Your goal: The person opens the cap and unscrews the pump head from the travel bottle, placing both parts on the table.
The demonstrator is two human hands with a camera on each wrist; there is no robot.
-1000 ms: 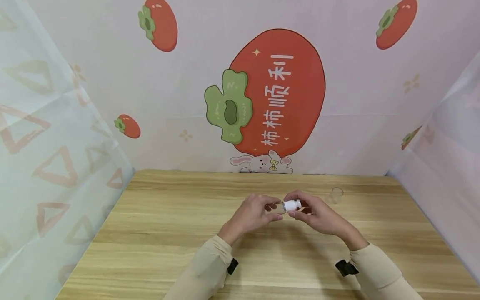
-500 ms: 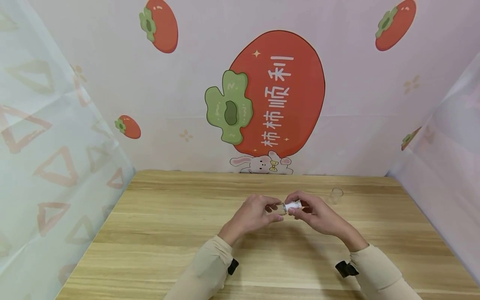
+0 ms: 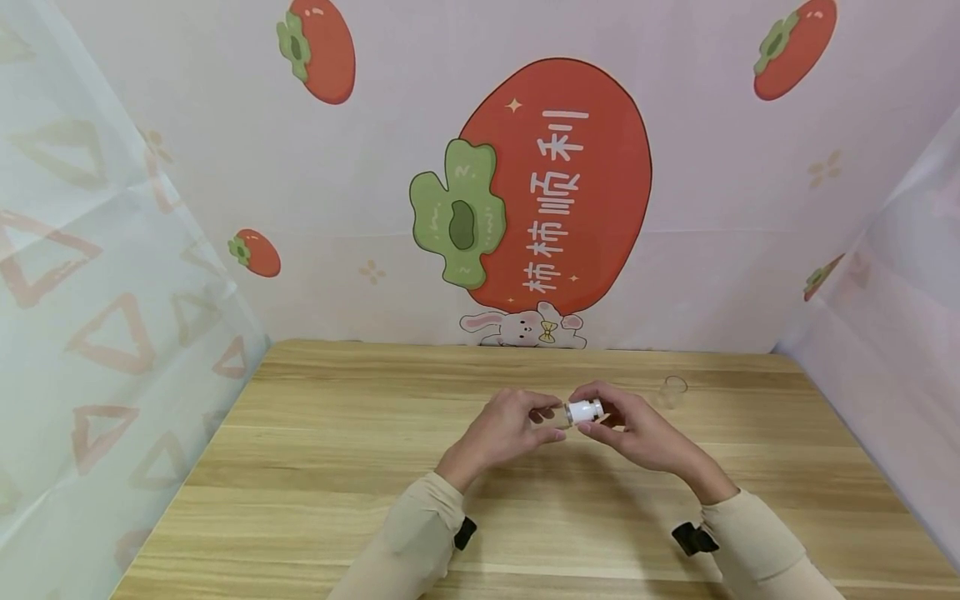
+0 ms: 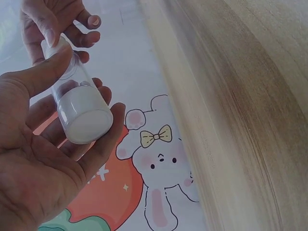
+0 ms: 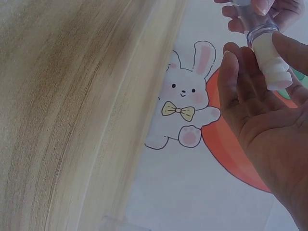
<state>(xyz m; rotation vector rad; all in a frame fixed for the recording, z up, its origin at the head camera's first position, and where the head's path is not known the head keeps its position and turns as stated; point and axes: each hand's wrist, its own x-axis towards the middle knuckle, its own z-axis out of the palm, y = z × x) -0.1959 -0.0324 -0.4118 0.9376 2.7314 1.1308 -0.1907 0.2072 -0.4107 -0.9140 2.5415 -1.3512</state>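
Observation:
Over the middle of the table, both hands hold a small clear bottle (image 4: 86,113) lying sideways, its base towards the left. My left hand (image 3: 506,429) grips the clear body, thumb on one side and fingers on the other. At the bottle's right end is a white pump top (image 3: 583,411), pinched between the thumb and fingers of my right hand (image 3: 636,427). The right wrist view shows the white top (image 5: 267,55) narrowing in steps towards its free end. Whether its thread is engaged cannot be made out.
A clear, see-through cap (image 3: 672,392) lies on the wooden table (image 3: 337,467), beyond the right hand. A printed cloth wall (image 3: 360,183) rises at the table's back edge, and more cloth hangs at both sides.
The right thumb and fingers moved over the white top half a second ago, then shifted back to show more of it. The left hand and the bottle have stayed nearly in place.

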